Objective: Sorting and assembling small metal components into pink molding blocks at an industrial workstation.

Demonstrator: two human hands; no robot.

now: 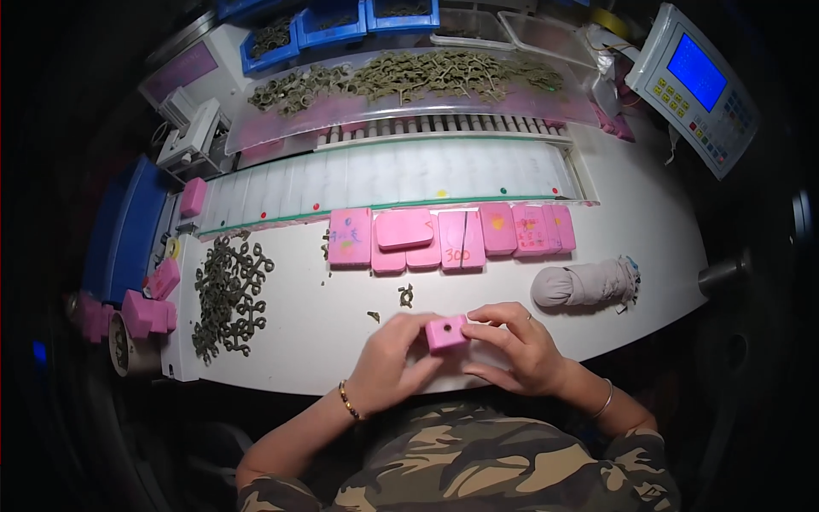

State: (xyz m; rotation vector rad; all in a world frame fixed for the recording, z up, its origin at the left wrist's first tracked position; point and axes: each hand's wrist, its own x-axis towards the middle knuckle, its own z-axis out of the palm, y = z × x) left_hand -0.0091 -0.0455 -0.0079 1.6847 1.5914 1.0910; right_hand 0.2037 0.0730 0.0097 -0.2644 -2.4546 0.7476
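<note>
A small pink block (445,334) with a dark round hole in its upper face is held over the table's near edge. My left hand (388,358) grips it from the left, its thumb below. On the other side, my right hand (525,346) touches the block with fingertips, its fingers bent and its thumb standing apart from them. Beyond the hands lie a small dark green ring-shaped piece (406,296) and a smaller fragment (374,317). A pile of dark green branching pieces with looped ends (232,294) spreads over the table to the left.
Several pink blocks (350,239), some marked, form a row before a white slatted strip (367,175). A clear tray (264,132) holds more greenish pieces, with blue bins (328,32) behind. A grey cloth bundle (589,284) lies right; a keypad display (695,81) stands far right.
</note>
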